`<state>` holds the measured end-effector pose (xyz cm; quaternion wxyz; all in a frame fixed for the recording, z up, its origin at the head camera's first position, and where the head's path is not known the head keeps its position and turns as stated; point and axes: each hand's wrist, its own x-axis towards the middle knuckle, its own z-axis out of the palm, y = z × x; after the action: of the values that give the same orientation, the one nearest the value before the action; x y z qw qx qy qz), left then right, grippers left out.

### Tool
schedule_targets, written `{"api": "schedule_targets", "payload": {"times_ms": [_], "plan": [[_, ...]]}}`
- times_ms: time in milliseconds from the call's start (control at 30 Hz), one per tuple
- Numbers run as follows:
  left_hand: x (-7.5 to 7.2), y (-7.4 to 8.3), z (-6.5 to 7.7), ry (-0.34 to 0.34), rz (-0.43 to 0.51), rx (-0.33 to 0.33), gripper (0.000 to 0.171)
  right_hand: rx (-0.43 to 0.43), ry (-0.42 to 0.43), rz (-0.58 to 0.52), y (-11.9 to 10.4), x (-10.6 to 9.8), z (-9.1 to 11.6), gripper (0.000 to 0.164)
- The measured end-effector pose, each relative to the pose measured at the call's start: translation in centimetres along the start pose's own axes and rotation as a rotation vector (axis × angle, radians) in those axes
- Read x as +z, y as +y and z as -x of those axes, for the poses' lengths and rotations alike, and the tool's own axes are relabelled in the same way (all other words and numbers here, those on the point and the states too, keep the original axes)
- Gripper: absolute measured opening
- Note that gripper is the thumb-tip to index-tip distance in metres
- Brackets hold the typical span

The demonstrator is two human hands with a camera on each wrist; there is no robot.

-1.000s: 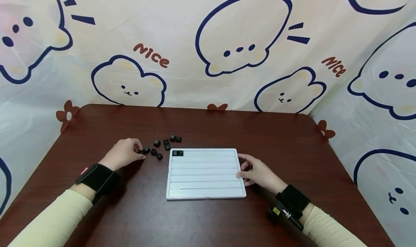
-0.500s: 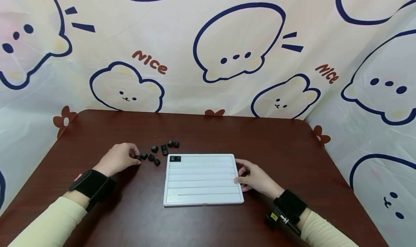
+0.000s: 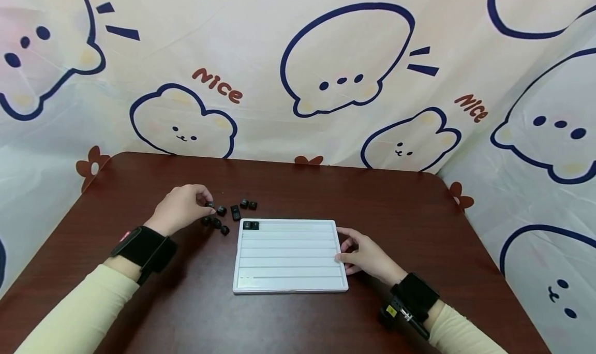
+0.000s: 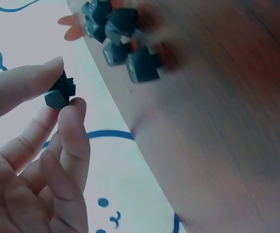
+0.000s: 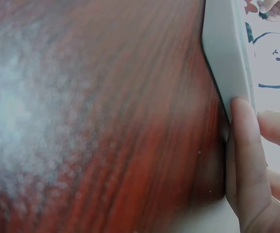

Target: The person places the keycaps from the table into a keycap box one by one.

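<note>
Left wrist view: a small black keycap [image 4: 57,96] is pinched between the thumb and fingertips of the left hand [image 3: 179,207], near other loose black keycaps [image 3: 217,223] on the brown table [image 3: 288,323]. The white board [image 3: 291,255], further right, is gripped at its right edge between the right hand's [image 3: 370,254] thumb and fingers.

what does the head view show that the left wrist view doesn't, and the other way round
Only the head view: the white tray, two black pieces in its far left corner, the right hand holding its right edge, and both sleeves.

Only the left wrist view: the palm side of the left hand, and the notched end of the held piece.

Both: that hand pinching the held piece, loose pieces, the table and the patterned cloth.
</note>
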<state>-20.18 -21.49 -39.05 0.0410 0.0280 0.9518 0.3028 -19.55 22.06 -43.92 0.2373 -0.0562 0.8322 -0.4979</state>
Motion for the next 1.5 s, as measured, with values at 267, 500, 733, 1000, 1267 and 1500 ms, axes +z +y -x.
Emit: {"api": "schedule_targets", "payload": {"times_ms": [267, 500, 733, 1000, 1267, 1500], "plan": [[1.0, 1.5, -0.6, -0.016, 0.028, 0.027, 0.014, -0.015, -0.006, 0.015, -0.3, 0.0, -0.1, 0.073], [2.8, 3.3, -1.1, -0.047, 0.032, 0.077, 0.011, 0.0, 0.002, 0.011, 0.1, 0.0, -0.1, 0.072], [4.6, 4.8, -1.5, -0.066, 0.011, 0.109, 0.015, 0.002, 0.01, 0.008, 0.5, 0.2, -0.2, 0.073], [5.4, 5.7, -1.8, -0.085, 0.021, 0.108, 0.015, 0.0, 0.014, 0.017, 0.3, 0.0, -0.1, 0.073], [6.0, 6.5, -1.9, -0.085, 0.027, 0.162, 0.015, 0.005, 0.018, 0.021, 0.2, -0.1, -0.1, 0.072], [6.4, 7.0, -2.0, -0.094, 0.014, 0.183, 0.013, 0.005, 0.013, 0.006, 0.3, -0.1, -0.1, 0.072]]}}
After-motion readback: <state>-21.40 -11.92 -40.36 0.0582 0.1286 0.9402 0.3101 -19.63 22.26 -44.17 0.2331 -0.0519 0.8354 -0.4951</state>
